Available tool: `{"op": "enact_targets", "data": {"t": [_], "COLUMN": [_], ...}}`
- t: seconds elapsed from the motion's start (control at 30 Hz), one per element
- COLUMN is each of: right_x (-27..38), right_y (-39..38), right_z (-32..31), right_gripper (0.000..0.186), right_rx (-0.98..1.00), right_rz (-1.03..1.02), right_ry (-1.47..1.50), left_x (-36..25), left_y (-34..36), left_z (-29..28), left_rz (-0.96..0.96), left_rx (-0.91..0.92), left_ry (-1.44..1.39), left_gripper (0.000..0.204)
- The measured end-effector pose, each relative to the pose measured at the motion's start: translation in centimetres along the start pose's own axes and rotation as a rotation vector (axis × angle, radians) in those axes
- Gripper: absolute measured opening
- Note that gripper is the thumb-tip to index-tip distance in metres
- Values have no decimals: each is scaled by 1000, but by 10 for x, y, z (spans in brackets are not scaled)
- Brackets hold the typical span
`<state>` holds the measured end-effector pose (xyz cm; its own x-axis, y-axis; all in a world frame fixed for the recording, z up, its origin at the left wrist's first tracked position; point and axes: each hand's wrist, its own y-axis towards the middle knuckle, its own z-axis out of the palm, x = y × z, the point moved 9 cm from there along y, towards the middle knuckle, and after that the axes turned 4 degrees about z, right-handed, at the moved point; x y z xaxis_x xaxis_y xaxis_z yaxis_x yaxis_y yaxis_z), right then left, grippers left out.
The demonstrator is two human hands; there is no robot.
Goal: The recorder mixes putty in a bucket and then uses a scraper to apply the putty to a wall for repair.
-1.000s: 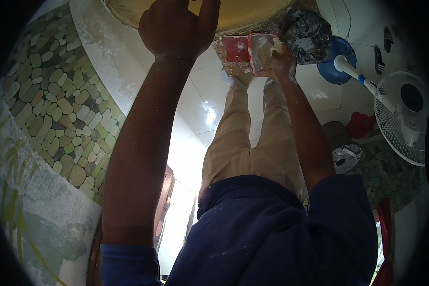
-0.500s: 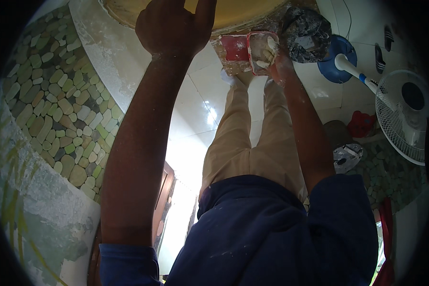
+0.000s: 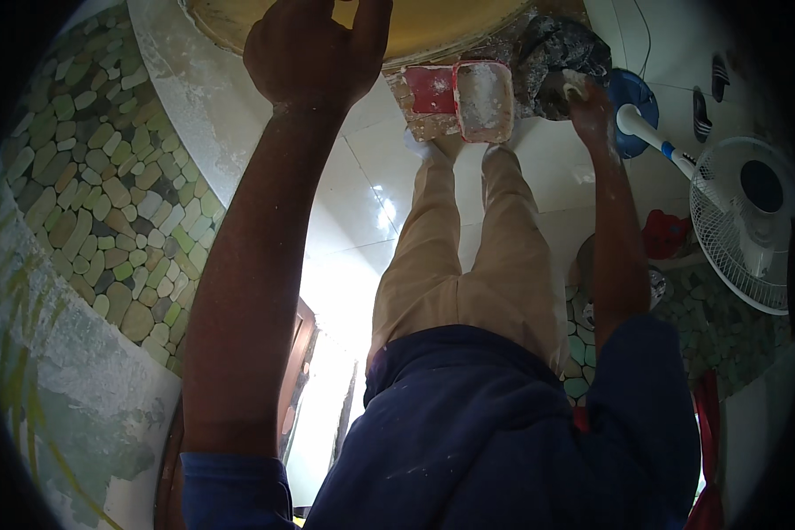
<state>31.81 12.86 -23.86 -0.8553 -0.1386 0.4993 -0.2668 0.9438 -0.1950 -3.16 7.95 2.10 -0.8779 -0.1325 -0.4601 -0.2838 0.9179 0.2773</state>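
Observation:
My right hand (image 3: pixel 594 115), dusted white, is at the black plastic bag (image 3: pixel 552 44), its fingers closed around a pale dough-like lump (image 3: pixel 574 85). Left of the bag stands a rectangular red-rimmed container (image 3: pixel 485 99), coated inside with white residue. A flat red piece (image 3: pixel 431 89) adjoins it. At the top edge, my left hand (image 3: pixel 314 57) is over a wide round yellowish surface (image 3: pixel 442 25) with a raised rim. The picture's edge cuts off its fingertips, so its grip is hidden.
A brown board (image 3: pixel 411 119) lies under the containers. To the right are a blue round fan base (image 3: pixel 632 97), a white standing fan (image 3: pixel 742 208), dark slippers (image 3: pixel 703 115) and a red object (image 3: pixel 666 233). Pebble-patterned tiling (image 3: pixel 115 203) spreads on the left.
My right hand has moved right, from the red-rimmed container to the black bag. Pale lumps seen in the container are gone from it. My left hand has shifted slightly left.

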Motion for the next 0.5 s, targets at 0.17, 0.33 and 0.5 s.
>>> {"op": "enact_targets", "data": {"t": [0.17, 0.33, 0.5], "right_x": [-32, -5, 9], "right_y": [32, 30, 20], "right_z": [55, 86, 102], "right_gripper": [27, 16, 15], "right_rx": [281, 214, 211], "right_rz": [9, -454, -595], "right_ry": [-90, -520, -671], "left_x": [2, 2, 2], "left_y": [0, 1, 2], "left_z": [3, 2, 4], "left_rz": [-33, -35, -36], "left_rx": [12, -8, 5], "left_ry": [-20, -31, -26], "left_gripper": [27, 29, 29]}}
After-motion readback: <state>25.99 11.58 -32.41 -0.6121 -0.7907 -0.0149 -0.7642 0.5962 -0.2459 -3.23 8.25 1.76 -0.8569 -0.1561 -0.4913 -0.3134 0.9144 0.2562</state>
